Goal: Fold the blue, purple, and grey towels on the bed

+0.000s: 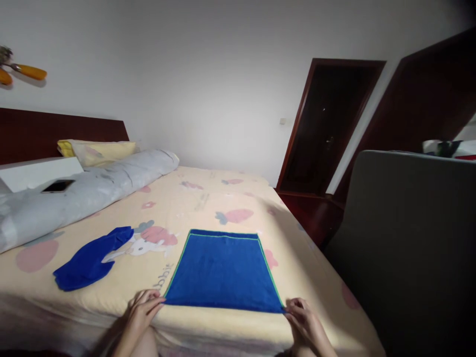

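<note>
A blue towel [225, 270] with green edging lies flat on the bed, doubled over so that a strip of the under layer shows along its far side. My left hand [145, 307] pinches the near left corner between thumb and fingers. At the near right corner, my right hand [302, 313] has its fingers closed on the cloth in the same way. To the left, apart from both hands, lies a crumpled darker blue cloth [89, 260].
The bed [208, 198] has a cream sheet printed with carrots and a rabbit. A rolled grey quilt [122, 176] with a phone [58, 186] on it, a white box [40, 172] and a pillow [100, 153] are far left. A dark panel [405, 238] stands right.
</note>
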`<act>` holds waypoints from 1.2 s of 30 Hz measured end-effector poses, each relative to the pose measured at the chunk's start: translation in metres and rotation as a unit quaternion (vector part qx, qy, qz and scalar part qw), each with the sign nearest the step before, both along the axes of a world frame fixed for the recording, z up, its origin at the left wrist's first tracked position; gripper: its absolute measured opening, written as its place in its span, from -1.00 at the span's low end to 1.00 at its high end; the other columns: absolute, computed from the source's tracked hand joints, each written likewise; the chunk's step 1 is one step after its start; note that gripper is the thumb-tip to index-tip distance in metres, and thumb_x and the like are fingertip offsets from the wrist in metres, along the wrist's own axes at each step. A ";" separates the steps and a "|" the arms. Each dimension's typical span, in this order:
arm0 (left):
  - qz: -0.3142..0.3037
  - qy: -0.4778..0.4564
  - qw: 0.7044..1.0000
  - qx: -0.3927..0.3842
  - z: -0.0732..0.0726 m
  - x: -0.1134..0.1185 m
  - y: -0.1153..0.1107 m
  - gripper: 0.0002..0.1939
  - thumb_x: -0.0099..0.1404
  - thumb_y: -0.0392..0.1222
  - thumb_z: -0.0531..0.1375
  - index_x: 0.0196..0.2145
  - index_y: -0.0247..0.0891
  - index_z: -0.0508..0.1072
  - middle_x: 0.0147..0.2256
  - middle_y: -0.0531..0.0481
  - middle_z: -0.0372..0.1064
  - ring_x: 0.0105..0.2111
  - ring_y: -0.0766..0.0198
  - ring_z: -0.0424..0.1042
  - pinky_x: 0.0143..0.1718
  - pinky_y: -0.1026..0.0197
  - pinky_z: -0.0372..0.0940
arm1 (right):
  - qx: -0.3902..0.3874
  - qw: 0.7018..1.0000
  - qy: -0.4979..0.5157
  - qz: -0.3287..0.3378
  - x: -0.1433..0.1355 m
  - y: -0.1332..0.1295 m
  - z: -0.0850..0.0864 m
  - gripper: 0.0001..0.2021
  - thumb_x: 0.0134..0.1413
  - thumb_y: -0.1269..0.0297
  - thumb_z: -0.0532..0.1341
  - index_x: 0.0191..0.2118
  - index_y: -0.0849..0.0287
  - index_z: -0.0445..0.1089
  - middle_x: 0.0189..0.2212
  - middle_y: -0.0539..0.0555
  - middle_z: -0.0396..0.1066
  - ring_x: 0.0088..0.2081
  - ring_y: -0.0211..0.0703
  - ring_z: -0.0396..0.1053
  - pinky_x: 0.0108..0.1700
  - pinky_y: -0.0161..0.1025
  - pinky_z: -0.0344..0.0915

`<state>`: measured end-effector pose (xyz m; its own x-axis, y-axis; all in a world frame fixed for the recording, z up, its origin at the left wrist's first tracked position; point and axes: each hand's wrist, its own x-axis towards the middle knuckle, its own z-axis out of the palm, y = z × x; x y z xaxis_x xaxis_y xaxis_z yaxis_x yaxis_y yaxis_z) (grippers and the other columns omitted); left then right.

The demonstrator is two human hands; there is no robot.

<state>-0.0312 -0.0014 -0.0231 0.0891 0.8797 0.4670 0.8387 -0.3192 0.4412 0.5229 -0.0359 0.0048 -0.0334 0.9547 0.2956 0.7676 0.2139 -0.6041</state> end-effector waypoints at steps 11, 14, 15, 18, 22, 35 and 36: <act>-0.144 0.071 0.985 -0.068 0.033 0.167 -0.012 -0.41 0.34 -0.29 -0.10 0.30 -0.09 0.12 0.28 -0.01 0.12 0.27 0.18 0.12 0.26 0.06 0.15 | 0.053 0.992 0.003 0.111 -0.171 0.021 0.011 -0.55 0.26 0.23 -0.02 0.22 0.02 0.24 0.21 0.10 0.26 0.23 0.00 0.21 0.24 0.08 0.21; -0.145 0.146 0.971 -0.121 0.029 0.200 0.001 -0.38 0.30 -0.34 -0.10 0.32 -0.24 0.07 0.30 -0.15 0.05 0.30 0.11 0.05 0.30 -0.08 0.05 | 0.003 0.988 -0.042 0.146 -0.208 0.035 0.012 -0.50 0.24 0.31 -0.04 0.29 0.07 0.12 0.28 0.11 0.12 0.30 -0.01 0.07 0.28 0.08 0.12; -0.137 0.163 0.969 -0.127 0.027 0.202 0.006 -0.38 0.31 -0.33 -0.09 0.33 -0.24 0.06 0.31 -0.16 0.02 0.31 0.09 0.02 0.30 -0.14 0.03 | -0.010 0.987 -0.059 0.147 -0.212 0.038 0.011 -0.49 0.25 0.29 -0.04 0.30 0.06 0.09 0.30 0.11 0.09 0.32 -0.01 0.03 0.30 0.10 0.08; -0.111 0.187 0.968 -0.125 0.024 0.189 0.016 -0.43 0.40 -0.16 -0.10 0.34 -0.11 0.00 0.35 -0.08 -0.10 0.33 0.05 -0.06 0.28 -0.24 -0.02 | -0.023 0.987 -0.105 0.123 -0.201 0.043 0.007 -0.49 0.30 0.08 -0.05 0.31 0.00 0.05 0.33 0.10 0.00 0.34 0.01 -0.05 0.32 0.16 -0.03; -0.049 0.195 0.966 -0.161 0.025 0.147 0.023 -0.43 0.43 0.05 -0.14 0.34 -0.03 -0.06 0.36 -0.03 -0.16 0.35 0.06 -0.11 0.27 -0.24 -0.07 | -0.017 0.988 -0.149 0.041 -0.157 0.042 -0.003 -0.43 0.25 -0.11 -0.03 0.30 -0.03 0.07 0.34 0.11 -0.03 0.34 0.05 -0.06 0.32 0.19 -0.06; 0.031 0.212 0.976 -0.039 0.011 0.139 0.024 -0.47 0.39 -0.25 -0.13 0.28 -0.19 0.17 0.31 -0.07 0.04 0.31 0.10 0.03 0.26 -0.10 0.00 | -0.022 0.974 -0.213 -0.075 -0.117 0.039 -0.006 -0.49 0.25 0.33 -0.13 0.29 0.22 0.13 0.33 0.18 0.02 0.35 0.01 -0.08 0.34 0.07 -0.04; -0.005 0.202 0.979 -0.032 0.009 0.154 0.024 -0.47 0.40 -0.22 -0.13 0.29 -0.18 0.15 0.31 -0.04 0.05 0.30 0.15 0.05 0.26 -0.02 0.04 | -0.009 0.980 -0.198 -0.032 -0.133 0.041 -0.003 -0.49 0.26 0.32 -0.13 0.29 0.17 0.14 0.33 0.13 0.03 0.35 -0.04 -0.07 0.34 0.02 -0.01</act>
<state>0.1228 0.0227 -0.0137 0.2638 0.9038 0.3369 0.9457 -0.3110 0.0940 0.3895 0.0050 0.0021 -0.0817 0.9638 0.2539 0.9543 0.1491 -0.2588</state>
